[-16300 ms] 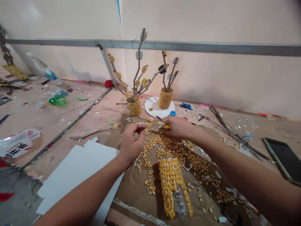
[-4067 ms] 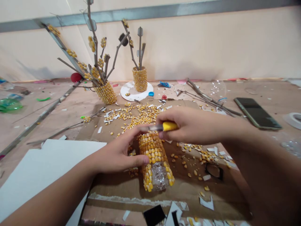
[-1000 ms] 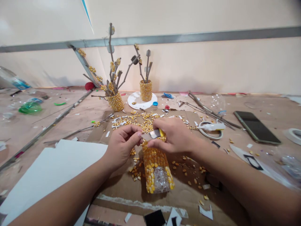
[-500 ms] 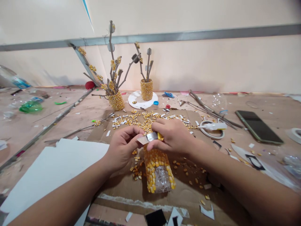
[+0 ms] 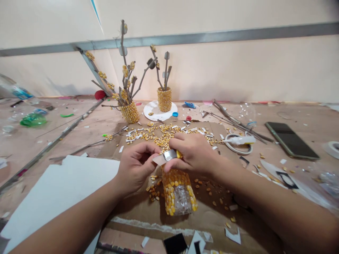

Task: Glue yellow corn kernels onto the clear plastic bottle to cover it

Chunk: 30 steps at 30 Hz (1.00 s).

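Though bumpy (corn [image 5: 170,201]), plastic cyl. [image 5: 182,197] near R hand [image 5: 194,152] w/ metal cutter [image 5: 170,154]

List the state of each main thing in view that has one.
Knife: blade out
Right hand: closed around knife
Left hand: fingers curled, grip unclear
Clear container: mostly corn-covered, patch bare
Kernels: loose, scattered
Phone: face up, screen dark
Left pot: holding branches
Right pot: upright, holding branches
Paper: flat, sheets overlapping

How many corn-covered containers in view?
3: near container on the cardboard, rear-left container left of the white disc, third container on that disc. Others may be hidden.
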Available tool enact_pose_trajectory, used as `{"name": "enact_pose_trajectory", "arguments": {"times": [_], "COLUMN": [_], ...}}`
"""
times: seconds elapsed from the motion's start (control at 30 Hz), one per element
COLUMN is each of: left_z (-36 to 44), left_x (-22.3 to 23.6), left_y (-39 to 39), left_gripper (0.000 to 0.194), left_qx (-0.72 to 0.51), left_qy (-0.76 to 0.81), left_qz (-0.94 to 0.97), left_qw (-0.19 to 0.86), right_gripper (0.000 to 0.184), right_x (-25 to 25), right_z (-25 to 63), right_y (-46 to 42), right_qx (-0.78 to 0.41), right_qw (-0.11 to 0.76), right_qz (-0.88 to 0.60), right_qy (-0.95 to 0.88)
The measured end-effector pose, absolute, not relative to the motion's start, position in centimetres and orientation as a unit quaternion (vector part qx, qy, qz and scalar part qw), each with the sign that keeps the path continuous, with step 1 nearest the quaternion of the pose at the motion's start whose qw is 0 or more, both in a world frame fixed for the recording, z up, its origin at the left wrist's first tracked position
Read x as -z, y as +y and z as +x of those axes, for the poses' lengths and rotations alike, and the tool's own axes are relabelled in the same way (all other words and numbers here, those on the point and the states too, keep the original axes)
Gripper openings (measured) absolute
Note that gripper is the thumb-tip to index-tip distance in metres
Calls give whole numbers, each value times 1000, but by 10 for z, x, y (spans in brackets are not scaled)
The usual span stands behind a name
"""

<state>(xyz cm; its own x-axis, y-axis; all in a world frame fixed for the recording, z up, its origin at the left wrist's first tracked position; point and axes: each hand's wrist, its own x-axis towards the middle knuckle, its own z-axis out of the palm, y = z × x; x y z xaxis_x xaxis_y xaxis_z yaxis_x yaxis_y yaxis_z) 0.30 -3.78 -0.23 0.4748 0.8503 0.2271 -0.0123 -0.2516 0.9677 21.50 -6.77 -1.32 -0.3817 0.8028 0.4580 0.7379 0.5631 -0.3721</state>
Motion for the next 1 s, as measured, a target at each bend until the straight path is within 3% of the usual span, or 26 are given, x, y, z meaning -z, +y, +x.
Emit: {"name": "enact_pose_trajectory", "arguments": {"times": [0.27,0.37,0.47,0.57,0.73,0.83,0.93,1.0], "left_z": [4,4,3,1,0,2,4,6], "left_x": [1,4,9,13,13,12,12,11], "left_y": [-43,-39,-35,-33,-33,-32,-30,-29], "left_gripper": [10,11,11,6,9,14,14,14], "left_qx": [-413,-406,-377,-363,-340,-346,-359,-365], "left_qy": [279,292,295,297,288,299,320,333], "left_qz": [672,663,656,650,683,683,680,685], "left_qw": [548,557,583,598,579,569,554,536], "right_gripper": [66,43,6,13,12,12,26,23], "right_x": [3,-8,-16,-19,-19,-20,-22,-25], "right_z": [233,236,230,221,223,239,252,253], "right_y": [-54,-57,-67,-76,-73,-63,-56,-58], "right_qx": [-95,-158,-230,-254,-237,-189,-129,-124], "right_qw": [402,431,428,412,393,380,339,336], "right_qz": [-562,-502,-389,-327,-346,-434,-566,-565], "right_qy": [-716,-733,-783,-812,-818,-795,-741,-743]}}
